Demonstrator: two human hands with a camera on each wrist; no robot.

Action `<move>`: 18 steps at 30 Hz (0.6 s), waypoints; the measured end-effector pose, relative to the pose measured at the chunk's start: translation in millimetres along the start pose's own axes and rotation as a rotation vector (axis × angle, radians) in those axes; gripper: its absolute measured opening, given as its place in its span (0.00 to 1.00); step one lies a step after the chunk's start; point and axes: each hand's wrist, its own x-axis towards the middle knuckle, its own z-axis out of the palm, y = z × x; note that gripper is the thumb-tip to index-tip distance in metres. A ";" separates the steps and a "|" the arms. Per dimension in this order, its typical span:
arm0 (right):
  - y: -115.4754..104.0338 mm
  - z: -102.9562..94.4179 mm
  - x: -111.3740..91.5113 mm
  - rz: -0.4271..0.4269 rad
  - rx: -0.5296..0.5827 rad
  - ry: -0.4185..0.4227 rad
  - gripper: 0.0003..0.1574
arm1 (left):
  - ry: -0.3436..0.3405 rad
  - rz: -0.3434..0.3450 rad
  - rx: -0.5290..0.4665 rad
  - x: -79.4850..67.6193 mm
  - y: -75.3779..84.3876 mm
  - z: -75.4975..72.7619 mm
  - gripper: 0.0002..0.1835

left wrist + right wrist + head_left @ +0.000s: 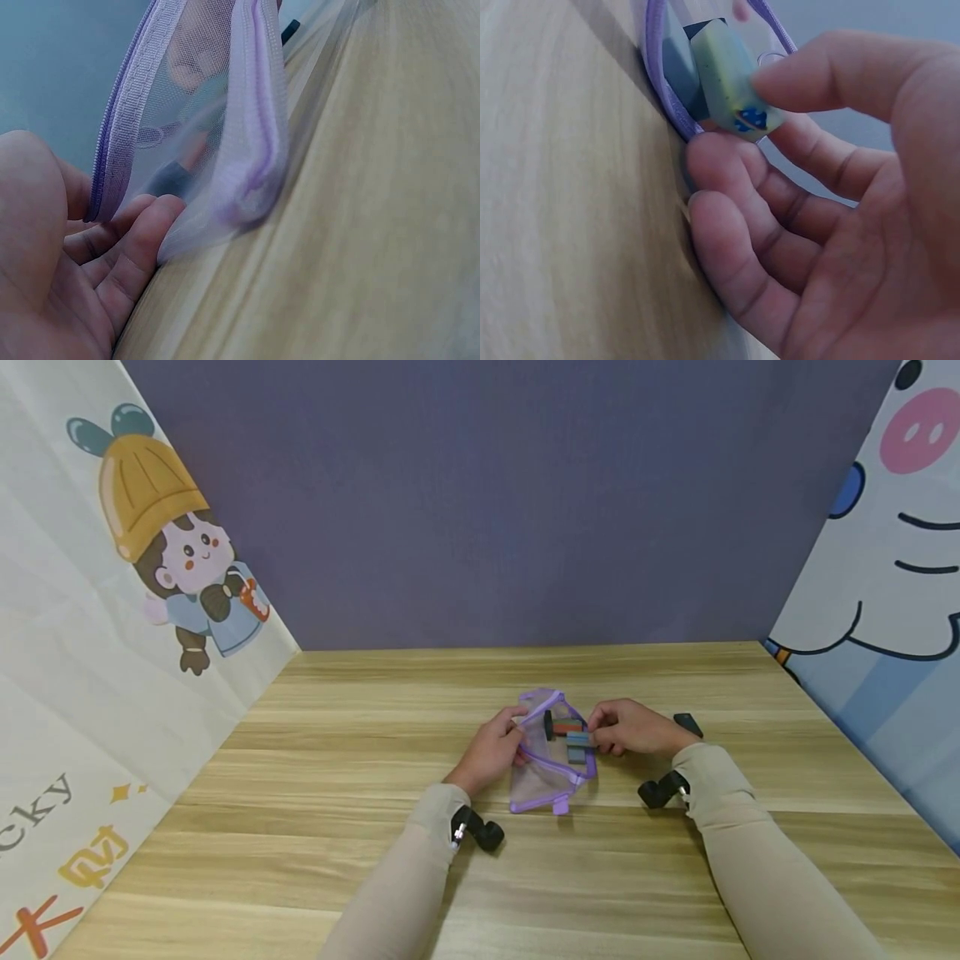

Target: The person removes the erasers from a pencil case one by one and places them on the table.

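Pinched block (727,82) juts leftward from right hand (630,727); left hand (491,750) grips pouch (534,782).

The left hand (491,750) and right hand (633,727) were bare, below long, plain beige sleeves (757,843) with creased ends and black, round-tipped wrist cameras (660,792).
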 end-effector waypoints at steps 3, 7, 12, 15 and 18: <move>-0.5 0.1 -0.6 0.008 0.002 0.005 0.11 | 0.001 0.002 -0.004 0.3 -0.3 0.3 0.21; -1.1 0.2 -1.4 0.010 0.010 0.009 0.12 | 0.000 -0.001 -0.004 1.0 -1.0 0.7 0.21; -1.5 0.6 -2.0 0.009 0.012 0.012 0.12 | 0.000 0.004 -0.001 0.9 -1.4 0.5 0.20; -1.1 0.6 -1.7 0.011 0.016 0.012 0.12 | -0.001 0.006 -0.001 0.7 -1.4 0.5 0.20; -1.0 0.5 -1.6 0.015 0.015 0.017 0.12 | 0.000 0.008 -0.003 0.9 -1.5 0.7 0.20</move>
